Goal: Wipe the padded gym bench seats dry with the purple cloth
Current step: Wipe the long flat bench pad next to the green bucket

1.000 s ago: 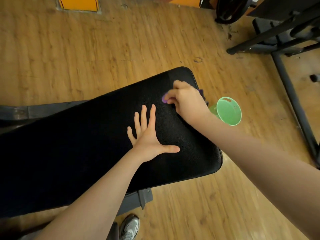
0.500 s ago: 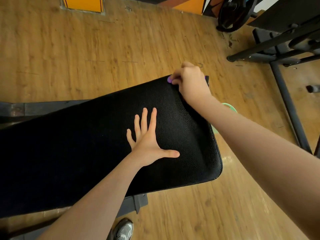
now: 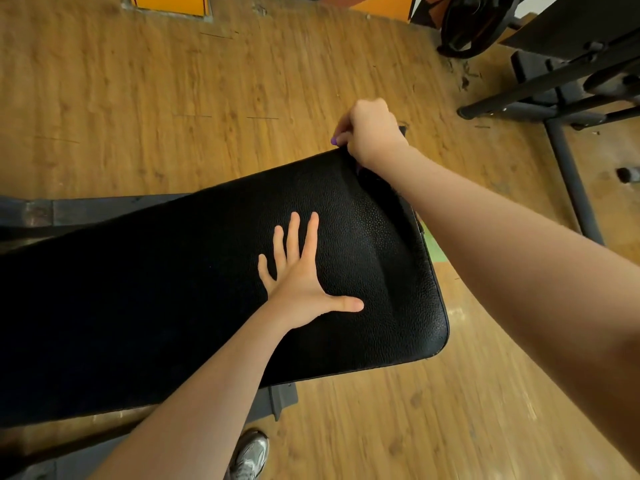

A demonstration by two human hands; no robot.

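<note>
A black padded bench seat [image 3: 173, 289] stretches across the middle of the view, its rounded end to the right. My left hand [image 3: 301, 275] lies flat on the pad with fingers spread. My right hand [image 3: 370, 133] is at the pad's far corner, fingers curled round the purple cloth [image 3: 334, 141]. Only a small purple tip of the cloth shows; the hand hides the rest.
A sliver of a green bucket [image 3: 431, 245] shows past the pad's right edge, under my right arm. Black machine frames [image 3: 561, 157] and a weight plate [image 3: 474, 22] stand at the upper right. The floor is wood, and my shoe [image 3: 249, 457] is near the bench base.
My right hand has slid the cloth away from me along the pad, from near the middle of its end to the far corner. My left hand has stayed flat in place.
</note>
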